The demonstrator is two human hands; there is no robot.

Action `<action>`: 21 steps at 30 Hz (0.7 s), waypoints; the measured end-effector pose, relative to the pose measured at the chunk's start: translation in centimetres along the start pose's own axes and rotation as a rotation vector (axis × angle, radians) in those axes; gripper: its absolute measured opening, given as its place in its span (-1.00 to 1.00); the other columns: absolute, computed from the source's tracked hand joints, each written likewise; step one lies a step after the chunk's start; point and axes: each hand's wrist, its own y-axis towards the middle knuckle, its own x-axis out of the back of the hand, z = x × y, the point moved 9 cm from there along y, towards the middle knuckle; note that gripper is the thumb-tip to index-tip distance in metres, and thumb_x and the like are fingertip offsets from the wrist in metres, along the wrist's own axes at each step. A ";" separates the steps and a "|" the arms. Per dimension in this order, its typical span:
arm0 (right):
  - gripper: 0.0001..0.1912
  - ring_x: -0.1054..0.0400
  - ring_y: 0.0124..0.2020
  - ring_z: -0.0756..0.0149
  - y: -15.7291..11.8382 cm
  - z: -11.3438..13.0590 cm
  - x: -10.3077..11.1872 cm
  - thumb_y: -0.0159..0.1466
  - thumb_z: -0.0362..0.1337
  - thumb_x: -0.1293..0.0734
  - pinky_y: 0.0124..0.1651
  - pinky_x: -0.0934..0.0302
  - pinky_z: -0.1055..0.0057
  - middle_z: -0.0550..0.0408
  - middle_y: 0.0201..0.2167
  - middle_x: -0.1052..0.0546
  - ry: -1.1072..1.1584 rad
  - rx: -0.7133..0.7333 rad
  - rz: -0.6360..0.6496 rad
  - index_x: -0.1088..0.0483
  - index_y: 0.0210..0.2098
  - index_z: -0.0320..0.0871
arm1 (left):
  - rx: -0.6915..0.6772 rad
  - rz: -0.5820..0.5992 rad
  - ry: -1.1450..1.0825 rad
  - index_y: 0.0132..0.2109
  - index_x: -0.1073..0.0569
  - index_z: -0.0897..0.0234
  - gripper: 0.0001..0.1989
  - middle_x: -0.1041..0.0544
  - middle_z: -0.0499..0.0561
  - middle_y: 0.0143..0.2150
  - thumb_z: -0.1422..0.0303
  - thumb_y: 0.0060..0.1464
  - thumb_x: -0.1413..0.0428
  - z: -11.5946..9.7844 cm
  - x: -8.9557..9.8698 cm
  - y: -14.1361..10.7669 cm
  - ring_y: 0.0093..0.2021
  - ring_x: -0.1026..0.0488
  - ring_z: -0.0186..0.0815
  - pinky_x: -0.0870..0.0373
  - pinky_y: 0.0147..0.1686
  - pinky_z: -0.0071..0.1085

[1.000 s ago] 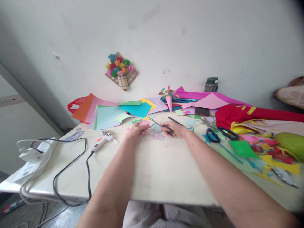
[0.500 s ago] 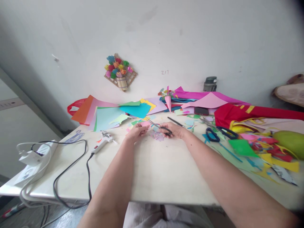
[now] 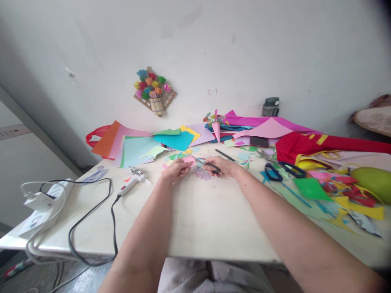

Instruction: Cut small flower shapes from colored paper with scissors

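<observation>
Near the middle of the table, my right hand (image 3: 219,166) is wrapped round the dark handles of small scissors (image 3: 198,160), whose blades point left and away from me. Just left of it, my left hand (image 3: 177,169) pinches a small piece of pink paper (image 3: 190,161) close to the blades. Whether the blades touch the paper I cannot tell. Between and below the hands lie small pale purple paper scraps (image 3: 203,175). A black pen (image 3: 226,156) rests beyond my right hand.
A white glue gun (image 3: 132,184) with a black cord lies left, near a power strip (image 3: 45,211). Coloured paper sheets (image 3: 175,141) line the back. To the right are larger scissors (image 3: 273,172), a green paper square (image 3: 312,189) and a phone (image 3: 259,141).
Both hands stay almost in place. The scissor blades look closer together now, and the pink paper has shifted slightly in my left fingers.
</observation>
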 end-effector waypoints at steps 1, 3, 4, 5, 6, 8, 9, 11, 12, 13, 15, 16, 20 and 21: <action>-0.75 -0.12 -0.79 0.58 0.0 0.1 0.0 0.14 -0.19 -0.42 -0.76 0.14 0.62 0.25 -0.75 -0.35 0.000 -0.003 -0.003 -0.33 -0.46 -0.22 | -0.003 0.004 0.001 -0.59 -0.26 0.32 -0.56 -0.20 -0.16 -0.72 0.17 -0.21 -0.35 0.0 0.0 0.0 -0.73 0.07 -0.62 0.20 -0.76 -0.57; -0.77 -0.12 -0.79 0.58 -0.1 0.2 -0.1 0.16 -0.21 -0.41 -0.76 0.13 0.62 0.24 -0.75 -0.35 -0.001 -0.009 -0.009 -0.33 -0.46 -0.22 | -0.013 0.010 0.004 -0.60 -0.28 0.32 -0.57 -0.23 -0.14 -0.73 0.17 -0.21 -0.35 0.0 0.0 0.1 -0.75 0.06 -0.62 0.17 -0.77 -0.57; -0.78 -0.12 -0.79 0.58 -0.1 0.2 -0.1 0.17 -0.23 -0.40 -0.76 0.13 0.62 0.24 -0.76 -0.34 -0.002 -0.012 -0.012 -0.33 -0.46 -0.23 | -0.018 0.011 0.006 -0.61 -0.29 0.33 -0.57 -0.24 -0.14 -0.73 0.16 -0.21 -0.35 0.0 0.0 0.1 -0.75 0.05 -0.61 0.15 -0.78 -0.56; -0.79 -0.12 -0.79 0.58 -0.2 0.3 -0.1 0.18 -0.24 -0.39 -0.76 0.13 0.63 0.24 -0.76 -0.34 -0.002 -0.015 -0.016 -0.33 -0.47 -0.23 | -0.022 0.011 0.009 -0.61 -0.30 0.33 -0.56 -0.24 -0.13 -0.74 0.15 -0.22 -0.35 0.0 0.0 0.1 -0.76 0.04 -0.61 0.14 -0.79 -0.56; -0.79 -0.12 -0.79 0.58 -0.2 0.3 -0.1 0.19 -0.25 -0.38 -0.76 0.13 0.63 0.24 -0.76 -0.34 -0.004 -0.018 -0.019 -0.33 -0.47 -0.23 | -0.024 0.011 0.012 -0.62 -0.31 0.33 -0.56 -0.24 -0.13 -0.74 0.15 -0.23 -0.36 0.0 0.0 0.2 -0.76 0.04 -0.61 0.13 -0.79 -0.56; -0.80 -0.11 -0.80 0.59 -0.2 0.2 -0.1 0.21 -0.27 -0.37 -0.76 0.14 0.63 0.24 -0.76 -0.34 -0.006 -0.024 -0.028 -0.32 -0.47 -0.23 | -0.025 0.011 0.017 -0.63 -0.31 0.34 -0.56 -0.24 -0.13 -0.75 0.14 -0.23 -0.36 0.0 -0.1 0.2 -0.77 0.04 -0.61 0.12 -0.80 -0.56; -0.80 -0.11 -0.80 0.59 -0.2 0.2 -0.1 0.21 -0.27 -0.36 -0.76 0.14 0.63 0.24 -0.76 -0.33 -0.007 -0.027 -0.033 -0.32 -0.47 -0.23 | -0.025 0.013 0.018 -0.63 -0.31 0.34 -0.55 -0.24 -0.13 -0.75 0.14 -0.23 -0.36 0.0 -0.1 0.1 -0.77 0.03 -0.61 0.12 -0.80 -0.56; -0.80 -0.11 -0.79 0.58 -0.2 0.3 -0.1 0.21 -0.26 -0.37 -0.76 0.13 0.63 0.25 -0.77 -0.32 -0.003 -0.027 -0.036 -0.32 -0.47 -0.22 | -0.026 0.015 0.020 -0.64 -0.31 0.34 -0.54 -0.24 -0.12 -0.75 0.14 -0.23 -0.36 -0.1 -0.2 0.1 -0.77 0.03 -0.61 0.12 -0.80 -0.57; -0.79 -0.11 -0.79 0.58 -0.2 0.3 -0.1 0.20 -0.25 -0.37 -0.76 0.13 0.62 0.25 -0.77 -0.32 0.000 -0.025 -0.035 -0.32 -0.47 -0.22 | -0.027 0.014 0.021 -0.65 -0.30 0.34 -0.54 -0.25 -0.12 -0.75 0.13 -0.24 -0.36 -0.1 -0.3 0.1 -0.77 0.02 -0.61 0.11 -0.80 -0.57; -0.79 -0.10 -0.79 0.57 -0.2 0.3 -0.2 0.20 -0.25 -0.37 -0.76 0.12 0.62 0.25 -0.77 -0.31 0.001 -0.024 -0.034 -0.32 -0.48 -0.22 | -0.024 0.013 0.021 -0.65 -0.30 0.34 -0.54 -0.25 -0.11 -0.75 0.13 -0.24 -0.36 -0.1 -0.3 0.1 -0.77 0.02 -0.61 0.11 -0.80 -0.57; -0.79 -0.09 -0.79 0.57 -0.2 0.4 -0.2 0.20 -0.25 -0.36 -0.76 0.12 0.62 0.26 -0.77 -0.31 -0.002 -0.023 -0.033 -0.32 -0.48 -0.22 | -0.016 0.007 0.019 -0.65 -0.31 0.34 -0.54 -0.26 -0.11 -0.75 0.13 -0.25 -0.36 -0.1 -0.2 0.0 -0.77 0.02 -0.61 0.10 -0.81 -0.57; -0.80 -0.09 -0.79 0.57 -0.2 0.4 -0.2 0.20 -0.25 -0.35 -0.75 0.12 0.62 0.26 -0.77 -0.31 -0.005 -0.025 -0.033 -0.32 -0.47 -0.22 | -0.010 0.003 0.014 -0.64 -0.31 0.34 -0.55 -0.26 -0.12 -0.74 0.13 -0.26 -0.36 0.0 -0.2 0.0 -0.77 0.02 -0.61 0.10 -0.81 -0.58; -0.79 -0.10 -0.78 0.57 -0.2 0.3 -0.1 0.19 -0.24 -0.37 -0.75 0.10 0.60 0.25 -0.76 -0.31 0.010 -0.032 -0.035 -0.31 -0.47 -0.22 | 0.005 -0.020 -0.020 -0.59 -0.32 0.33 -0.57 -0.28 -0.12 -0.73 0.15 -0.24 -0.36 0.2 0.0 0.1 -0.77 0.03 -0.60 0.11 -0.81 -0.58; -0.78 -0.11 -0.78 0.57 -0.2 0.3 -0.2 0.18 -0.23 -0.38 -0.74 0.10 0.60 0.25 -0.75 -0.32 0.019 -0.032 -0.032 -0.31 -0.47 -0.21 | 0.003 -0.022 -0.024 -0.58 -0.32 0.33 -0.58 -0.28 -0.12 -0.73 0.14 -0.23 -0.35 0.2 0.0 0.1 -0.77 0.03 -0.60 0.11 -0.81 -0.58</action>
